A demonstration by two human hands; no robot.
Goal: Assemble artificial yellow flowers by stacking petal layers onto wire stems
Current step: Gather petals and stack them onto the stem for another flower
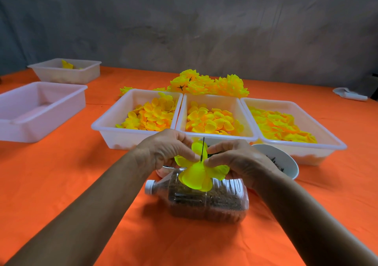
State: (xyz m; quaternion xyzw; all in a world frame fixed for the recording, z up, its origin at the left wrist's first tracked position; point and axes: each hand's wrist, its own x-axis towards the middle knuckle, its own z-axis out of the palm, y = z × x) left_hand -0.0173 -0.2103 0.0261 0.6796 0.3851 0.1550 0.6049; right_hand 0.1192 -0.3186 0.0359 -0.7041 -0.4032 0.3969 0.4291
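Hands (169, 151) pinching petals (196, 175), trays (135, 136) of petals

Both hands (167, 149) (235, 159) pinch petal layer (196, 175) (on stem (202, 149))

We have a single view, from a camera worn on the head, looking forward and steeply down across the orange tabletop (61, 184) toward its far edge and the grey wall (204, 24) behind. It sits close: both forearms enter from the bottom corners and meet near the middle of the frame. The wide lens bows the tabletop's far edge and spreads the near edge beyond the frame.
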